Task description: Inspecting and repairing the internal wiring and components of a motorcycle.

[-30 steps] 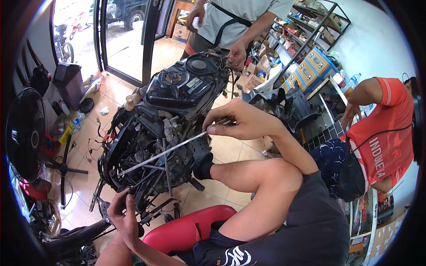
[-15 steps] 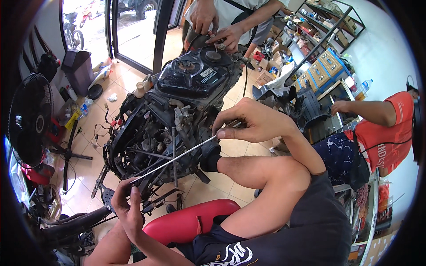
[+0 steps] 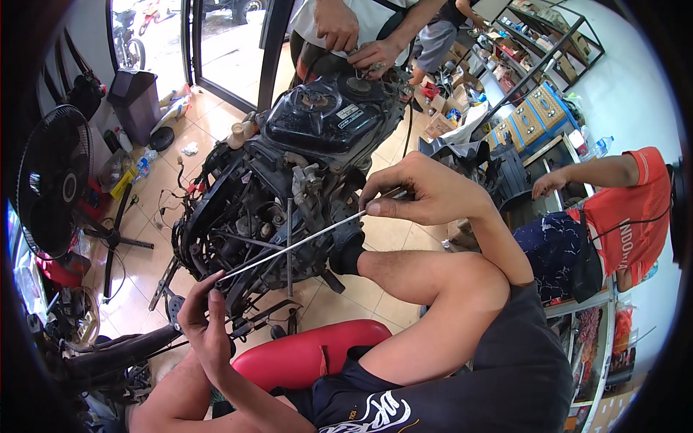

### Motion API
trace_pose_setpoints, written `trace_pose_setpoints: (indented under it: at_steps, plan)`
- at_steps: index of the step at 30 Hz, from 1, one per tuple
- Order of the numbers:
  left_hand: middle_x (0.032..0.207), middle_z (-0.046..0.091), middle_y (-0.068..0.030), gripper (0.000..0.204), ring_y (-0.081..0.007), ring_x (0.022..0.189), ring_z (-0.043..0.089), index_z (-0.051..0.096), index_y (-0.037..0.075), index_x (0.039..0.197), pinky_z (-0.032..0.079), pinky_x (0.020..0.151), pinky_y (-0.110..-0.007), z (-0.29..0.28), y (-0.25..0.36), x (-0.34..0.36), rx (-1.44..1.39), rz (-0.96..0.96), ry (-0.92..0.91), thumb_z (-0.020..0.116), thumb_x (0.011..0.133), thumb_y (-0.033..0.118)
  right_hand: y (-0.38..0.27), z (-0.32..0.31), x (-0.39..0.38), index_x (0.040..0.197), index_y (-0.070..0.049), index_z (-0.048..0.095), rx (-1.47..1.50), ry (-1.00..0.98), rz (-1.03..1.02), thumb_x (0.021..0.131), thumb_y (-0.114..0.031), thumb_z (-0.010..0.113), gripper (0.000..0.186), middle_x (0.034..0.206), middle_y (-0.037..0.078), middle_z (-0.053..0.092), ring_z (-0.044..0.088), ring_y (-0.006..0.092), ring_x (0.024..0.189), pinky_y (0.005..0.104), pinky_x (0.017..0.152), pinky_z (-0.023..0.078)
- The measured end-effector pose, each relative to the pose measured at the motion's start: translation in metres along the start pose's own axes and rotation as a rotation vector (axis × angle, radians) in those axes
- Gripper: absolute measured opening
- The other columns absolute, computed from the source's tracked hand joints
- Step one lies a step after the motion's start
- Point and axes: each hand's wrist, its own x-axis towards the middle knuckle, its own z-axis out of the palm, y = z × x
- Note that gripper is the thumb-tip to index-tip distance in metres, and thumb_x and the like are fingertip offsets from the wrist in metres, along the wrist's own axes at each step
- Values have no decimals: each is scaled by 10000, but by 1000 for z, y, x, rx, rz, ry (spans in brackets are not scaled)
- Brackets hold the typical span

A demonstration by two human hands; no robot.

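Observation:
A stripped black motorcycle (image 3: 289, 180) stands in front of me, its frame, engine and black fuel tank (image 3: 325, 115) exposed. A long thin metal rod (image 3: 296, 244) runs slanted across it. My right hand (image 3: 426, 191) pinches the rod's upper right end. My left hand (image 3: 206, 321) grips its lower left end by the frame. I sit on a red stool (image 3: 310, 353) with my bare knee raised.
Another person's hands (image 3: 361, 43) work at the front of the motorcycle. A person in a red shirt (image 3: 628, 216) sits at right by shelves of boxes (image 3: 534, 108). A standing fan (image 3: 54, 180), a dark bin (image 3: 137, 101) and bottles are at left on the tiled floor.
The view has shifted so the motorcycle sits nearer and more central. Both my hands keep hold of the rod, which stays slanted across the frame.

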Motion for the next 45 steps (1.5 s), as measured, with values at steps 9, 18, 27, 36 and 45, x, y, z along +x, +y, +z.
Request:
trace_pose_setpoints:
  at_steps: [9, 18, 27, 36, 45]
  plan:
    - [939, 662, -55, 228, -102, 842, 545, 698, -39, 1138, 409, 777, -235, 1, 0, 2, 2, 28, -34, 597, 983, 93, 2, 0, -1, 1005, -6, 719, -11, -3, -27, 942, -220, 713, 223, 765, 70, 705, 626, 129, 632, 275, 582, 462]
    - [832, 603, -28, 200, -79, 753, 514, 693, -40, 1084, 389, 687, -226, 4, 7, 1, 29, 71, -77, 580, 956, 65, -2, -2, -4, 996, -6, 721, -21, 7, 8, 940, -216, 717, 217, 742, 66, 692, 592, 110, 600, 275, 559, 445]
    - [811, 577, -15, 164, -78, 733, 520, 669, -45, 1040, 404, 684, -223, 2, 8, -1, 9, 85, -104, 576, 955, 59, -5, -1, -5, 1029, -2, 713, 25, 29, -26, 959, -300, 691, 307, 696, 102, 647, 541, 137, 579, 298, 561, 446]
    - [813, 571, -26, 195, -85, 739, 492, 673, -48, 1037, 371, 678, -233, 3, 7, 1, 15, 81, -113, 575, 949, 96, 0, 0, -3, 994, -8, 723, 15, 32, -16, 931, -239, 723, 239, 713, 69, 677, 577, 127, 579, 272, 544, 433]
    - [771, 550, -19, 202, -95, 717, 467, 707, -47, 1038, 346, 660, -244, 3, 3, 1, 54, 129, -95, 612, 938, 100, -2, 0, -3, 989, -5, 721, 10, 30, -25, 931, -228, 724, 231, 677, 58, 641, 541, 109, 570, 267, 534, 417]
